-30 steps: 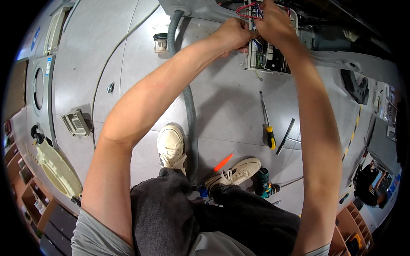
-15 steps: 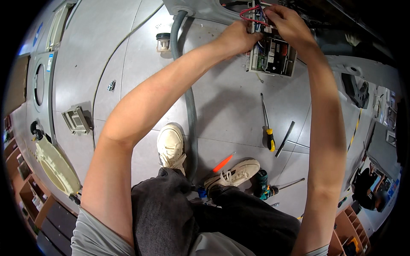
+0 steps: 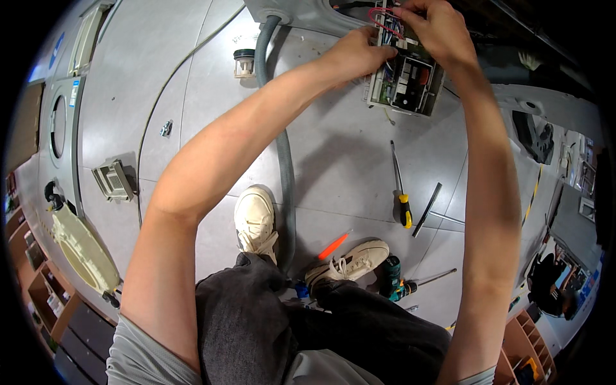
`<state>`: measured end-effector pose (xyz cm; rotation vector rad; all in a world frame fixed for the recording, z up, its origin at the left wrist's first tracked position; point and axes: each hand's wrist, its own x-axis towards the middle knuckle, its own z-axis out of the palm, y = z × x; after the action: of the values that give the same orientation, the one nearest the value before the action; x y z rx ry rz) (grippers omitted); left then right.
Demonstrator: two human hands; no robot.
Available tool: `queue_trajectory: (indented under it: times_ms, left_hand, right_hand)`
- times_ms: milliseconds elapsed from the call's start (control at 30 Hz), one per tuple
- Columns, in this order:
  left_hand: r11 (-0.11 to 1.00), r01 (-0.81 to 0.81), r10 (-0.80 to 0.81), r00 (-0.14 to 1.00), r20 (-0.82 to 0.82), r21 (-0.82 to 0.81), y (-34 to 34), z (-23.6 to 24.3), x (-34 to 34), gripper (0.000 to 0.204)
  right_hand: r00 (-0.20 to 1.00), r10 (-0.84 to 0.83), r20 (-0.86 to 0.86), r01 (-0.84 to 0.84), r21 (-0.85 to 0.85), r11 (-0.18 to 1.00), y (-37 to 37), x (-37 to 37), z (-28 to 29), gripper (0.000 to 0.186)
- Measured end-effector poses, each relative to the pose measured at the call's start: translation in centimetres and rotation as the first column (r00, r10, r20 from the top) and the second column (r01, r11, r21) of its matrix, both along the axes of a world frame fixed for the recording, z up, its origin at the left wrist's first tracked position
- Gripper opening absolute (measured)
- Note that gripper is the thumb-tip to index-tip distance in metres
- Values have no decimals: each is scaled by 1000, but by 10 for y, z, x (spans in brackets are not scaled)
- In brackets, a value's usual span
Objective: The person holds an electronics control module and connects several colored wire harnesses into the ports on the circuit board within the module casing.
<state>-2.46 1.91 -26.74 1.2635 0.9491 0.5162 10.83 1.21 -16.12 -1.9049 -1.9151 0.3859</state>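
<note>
Near the top edge is an electronic control board in an open pale plastic housing (image 3: 371, 96), with wires and dark parts inside. My left hand (image 3: 360, 54) grips the housing's left side, its thumb over the edge and its other fingers partly hidden. Above the board, my right hand (image 3: 441, 32) pinches thumb and fingers together at a looped red wire (image 3: 370, 15); the exact contact is partly covered by the fingers. Beside the housing stands the grey body of an appliance (image 3: 308, 14), its interior dark.
A grey corrugated hose (image 3: 287, 186) runs down past my left shoe. On the tiled floor lie a yellow-black screwdriver (image 3: 405, 210), a T-shaped tool (image 3: 428, 208), an orange tool (image 3: 333, 246) and a power drill (image 3: 393, 282). A filter (image 3: 244, 64) and grey plastic part (image 3: 113, 180) are at left.
My right hand has shifted slightly up, and the red wire's loop has changed shape. My left hand's fingers have spread a little along the housing, which has moved slightly.
</note>
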Motion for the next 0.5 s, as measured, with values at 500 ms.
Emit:
queue_trajectory:
  times_ms: [500]
  left_hand:
    - [969, -116, 156, 972, 177, -216, 8, 14, 6, 45]
  right_hand:
    - [976, 164, 143, -176, 79, 981, 11, 2, -6, 22]
